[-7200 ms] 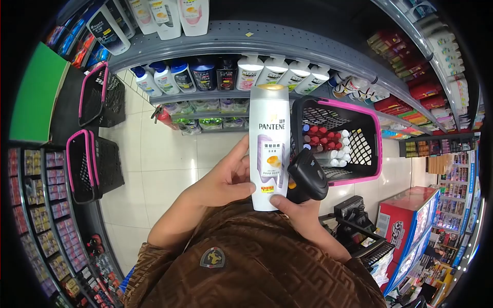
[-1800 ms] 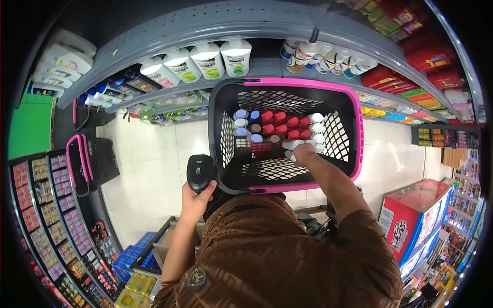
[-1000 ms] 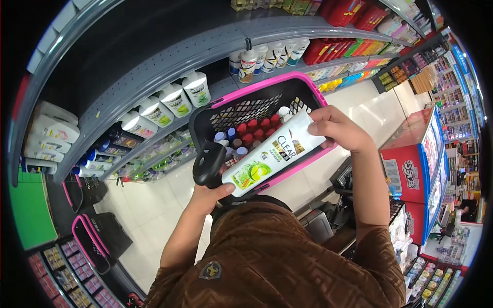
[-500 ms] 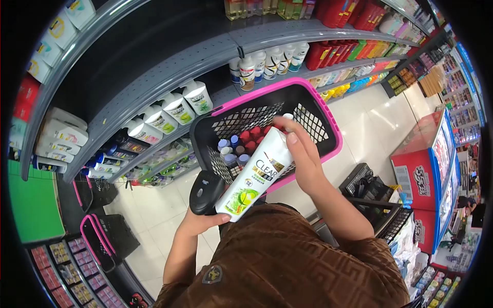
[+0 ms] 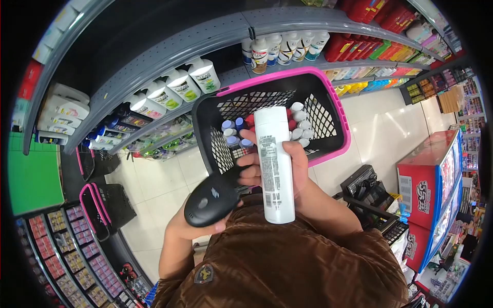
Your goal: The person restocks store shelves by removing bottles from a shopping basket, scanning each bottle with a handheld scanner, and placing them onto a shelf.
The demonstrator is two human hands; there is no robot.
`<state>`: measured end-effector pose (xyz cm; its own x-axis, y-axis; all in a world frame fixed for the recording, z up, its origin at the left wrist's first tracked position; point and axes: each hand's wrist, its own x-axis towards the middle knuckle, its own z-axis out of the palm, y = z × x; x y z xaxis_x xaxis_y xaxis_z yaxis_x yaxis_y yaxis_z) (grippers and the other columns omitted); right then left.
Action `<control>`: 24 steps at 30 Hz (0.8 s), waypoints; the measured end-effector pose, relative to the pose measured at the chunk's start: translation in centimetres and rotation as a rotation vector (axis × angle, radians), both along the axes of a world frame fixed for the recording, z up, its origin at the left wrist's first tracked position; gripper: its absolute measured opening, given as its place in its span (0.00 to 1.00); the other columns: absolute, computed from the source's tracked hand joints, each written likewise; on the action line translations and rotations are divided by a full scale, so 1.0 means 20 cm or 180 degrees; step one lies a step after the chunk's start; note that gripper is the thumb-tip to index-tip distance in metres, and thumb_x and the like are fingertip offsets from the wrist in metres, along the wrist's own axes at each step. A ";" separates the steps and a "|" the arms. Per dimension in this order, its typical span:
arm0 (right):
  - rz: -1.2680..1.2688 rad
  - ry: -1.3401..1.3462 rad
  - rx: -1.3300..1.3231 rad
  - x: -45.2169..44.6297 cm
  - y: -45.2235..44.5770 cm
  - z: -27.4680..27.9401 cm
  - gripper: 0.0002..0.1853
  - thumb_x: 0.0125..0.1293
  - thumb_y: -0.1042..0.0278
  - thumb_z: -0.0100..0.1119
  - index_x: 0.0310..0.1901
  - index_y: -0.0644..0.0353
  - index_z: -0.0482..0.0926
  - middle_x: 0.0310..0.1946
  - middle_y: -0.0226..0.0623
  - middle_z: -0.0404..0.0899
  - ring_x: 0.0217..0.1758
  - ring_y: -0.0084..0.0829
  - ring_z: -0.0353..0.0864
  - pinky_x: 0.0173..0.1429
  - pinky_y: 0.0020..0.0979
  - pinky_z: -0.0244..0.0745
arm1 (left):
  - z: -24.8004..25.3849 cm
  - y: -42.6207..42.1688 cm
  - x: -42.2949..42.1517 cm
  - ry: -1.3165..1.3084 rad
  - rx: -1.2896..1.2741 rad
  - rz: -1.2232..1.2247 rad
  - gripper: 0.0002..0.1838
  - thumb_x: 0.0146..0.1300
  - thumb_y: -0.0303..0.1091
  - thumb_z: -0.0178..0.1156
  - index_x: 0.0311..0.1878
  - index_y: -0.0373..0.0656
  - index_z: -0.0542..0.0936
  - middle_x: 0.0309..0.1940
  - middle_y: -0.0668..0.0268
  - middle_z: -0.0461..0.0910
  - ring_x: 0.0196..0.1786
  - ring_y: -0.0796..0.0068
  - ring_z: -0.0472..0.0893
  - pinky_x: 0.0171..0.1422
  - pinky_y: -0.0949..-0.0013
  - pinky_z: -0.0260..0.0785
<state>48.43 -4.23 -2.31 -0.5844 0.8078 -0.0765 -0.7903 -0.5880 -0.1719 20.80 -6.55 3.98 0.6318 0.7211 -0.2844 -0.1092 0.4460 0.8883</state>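
My right hand (image 5: 302, 167) is wrapped round a white shampoo bottle (image 5: 278, 179), thumb on its right side and fingertips showing past its left. The bottle stands nearly upright in view, with its back label and barcode toward me. In my left hand (image 5: 186, 228) is a black handheld barcode scanner (image 5: 210, 201), just left of the bottle; most of the fingers are hidden beneath it. Behind both is a black shopping basket with a pink rim (image 5: 336, 102), holding several bottles with blue (image 5: 240, 123), red and white caps (image 5: 304, 124).
Grey shelves (image 5: 200, 37) curve round the front, with white shampoo bottles (image 5: 181, 86) and red packages (image 5: 343, 47). More pink-rimmed baskets (image 5: 95, 205) stand on the tiled floor at left. A red and blue freezer-like case (image 5: 423, 179) stands at right.
The shampoo bottle has turned from its front label to its back and is more upright. My right hand has shifted its grip lower. The scanner has moved down and tilted toward the bottle.
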 end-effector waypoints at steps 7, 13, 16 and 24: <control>-0.0184 -0.0270 -0.0005 0.01 0.00 0.09 0.50 0.63 0.35 0.58 0.82 0.53 0.58 0.65 0.69 0.75 0.63 0.60 0.83 0.71 0.57 0.77 | 0.11 0.16 0.11 0.0235 0.1470 -0.2003 0.15 0.55 0.33 0.80 0.40 0.40 0.84 0.32 0.60 0.87 0.32 0.58 0.86 0.40 0.63 0.77; -0.0220 -0.0170 0.0064 0.04 -0.03 0.12 0.51 0.63 0.35 0.57 0.83 0.54 0.57 0.67 0.69 0.74 0.63 0.62 0.83 0.74 0.57 0.74 | 0.05 0.18 0.19 0.0090 0.1264 -0.1947 0.13 0.56 0.31 0.81 0.36 0.40 0.83 0.30 0.62 0.87 0.29 0.61 0.86 0.36 0.63 0.75; -0.0167 -0.0172 -0.0009 0.03 -0.03 0.12 0.51 0.63 0.34 0.56 0.83 0.53 0.57 0.66 0.68 0.75 0.62 0.60 0.84 0.72 0.56 0.75 | 0.06 0.22 0.18 0.0413 0.1230 -0.1973 0.13 0.55 0.31 0.81 0.36 0.40 0.84 0.30 0.63 0.87 0.29 0.65 0.85 0.37 0.64 0.76; -0.0250 -0.0920 -0.0536 -0.16 0.09 0.06 0.36 0.68 0.40 0.57 0.73 0.51 0.69 0.45 0.46 0.84 0.39 0.44 0.87 0.47 0.49 0.83 | 0.02 0.30 -0.18 0.0246 0.0646 -0.1830 0.19 0.59 0.37 0.80 0.43 0.34 0.82 0.34 0.64 0.85 0.37 0.75 0.80 0.44 0.67 0.74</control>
<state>45.29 -2.50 -1.08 -0.4557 0.8115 -0.3659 -0.7671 -0.5665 -0.3011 17.14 -0.61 4.34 0.9186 0.3155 -0.2378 0.1669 0.2356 0.9574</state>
